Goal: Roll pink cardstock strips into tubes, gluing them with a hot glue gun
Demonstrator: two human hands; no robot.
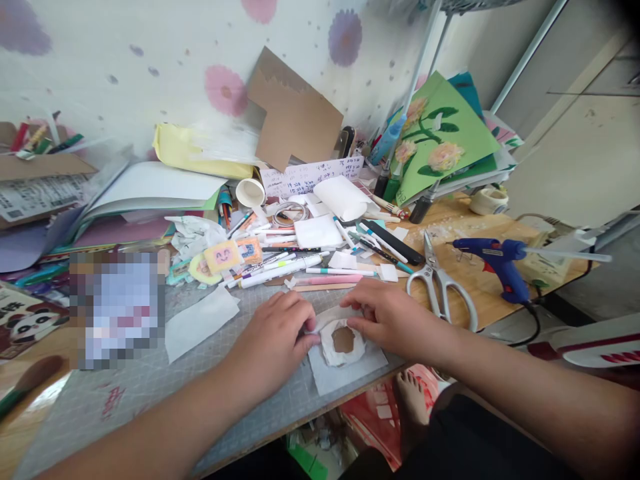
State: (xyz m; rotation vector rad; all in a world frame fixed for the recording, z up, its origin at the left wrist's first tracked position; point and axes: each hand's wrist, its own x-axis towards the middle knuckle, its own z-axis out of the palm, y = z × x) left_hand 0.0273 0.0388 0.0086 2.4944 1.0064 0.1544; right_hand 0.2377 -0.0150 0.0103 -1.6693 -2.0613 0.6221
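Observation:
A white paper-wrapped ring (pixel 328 345), with brown cardboard-coloured material showing in its middle, lies on a white paper sheet (pixel 333 380) near the desk's front edge. My left hand (pixel 280 333) is at the ring's left, its thumb and fingers pinching the edge of a strip of white paper (pixel 327 320) that runs behind the ring. From the right, my right hand (pixel 387 313) has curled fingers closed on the same paper at the ring's upper right; its fingertips are partly hidden. A separate torn white paper piece (pixel 200 323) lies left of my left hand.
Silver scissors (pixel 440 287) lie open right of my right hand, beside a blue glue gun (pixel 500 257) with its cord off the edge. Several pens (pixel 285 267) and scraps crowd behind the hands. A grey cutting mat (pixel 135 400) covers the front; a brown cardboard piece (pixel 295 110) leans behind.

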